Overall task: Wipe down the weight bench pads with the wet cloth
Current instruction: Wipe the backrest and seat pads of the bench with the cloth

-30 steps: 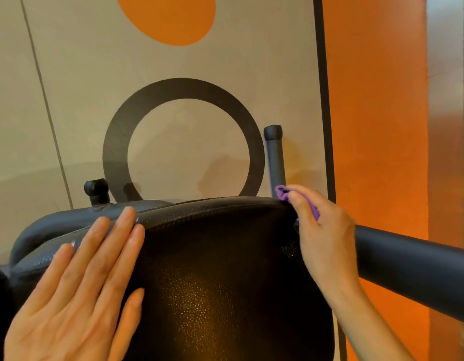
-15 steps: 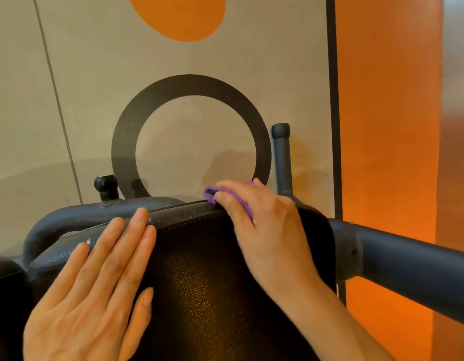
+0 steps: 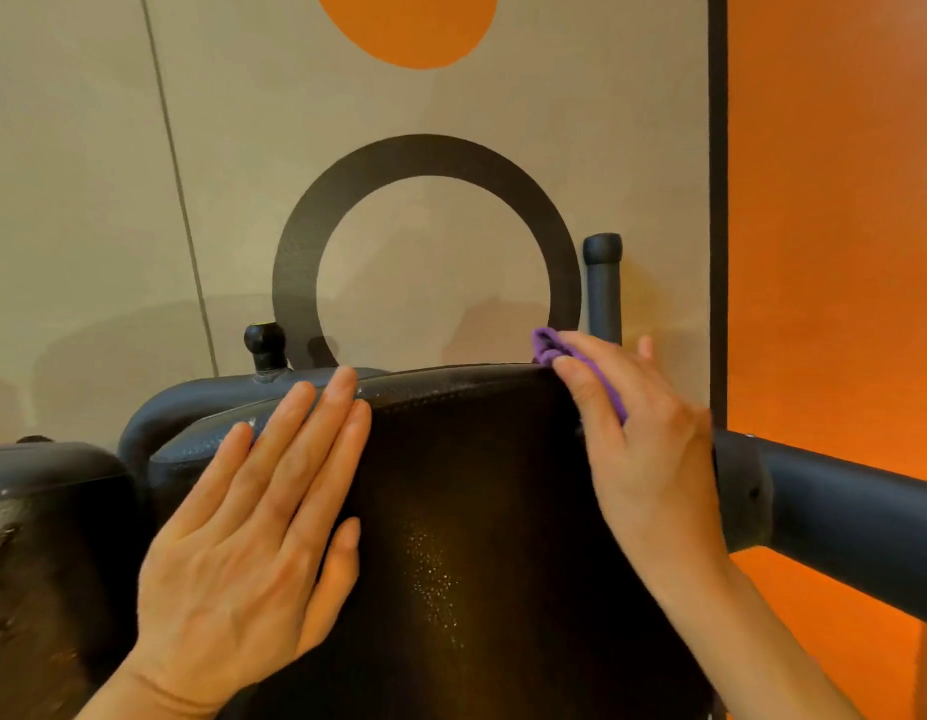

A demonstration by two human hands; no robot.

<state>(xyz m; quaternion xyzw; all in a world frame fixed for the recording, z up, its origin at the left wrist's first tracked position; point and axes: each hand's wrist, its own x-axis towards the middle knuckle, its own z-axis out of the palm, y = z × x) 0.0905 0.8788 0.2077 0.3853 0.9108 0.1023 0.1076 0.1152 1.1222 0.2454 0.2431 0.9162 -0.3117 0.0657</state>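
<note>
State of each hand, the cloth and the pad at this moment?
Left hand: flat, fingers straight, pressing on the pad.
Right hand: holds the cloth against the pad's top right corner.
Cloth: purple, bunched, mostly under the hand.
Pad: black, upright, speckled with droplets.

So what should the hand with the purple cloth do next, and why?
Probably sweep the purple cloth leftward along the pad's top edge: the right hand presses it at the right corner, while the left hand lies flat, steadying the pad.
</note>
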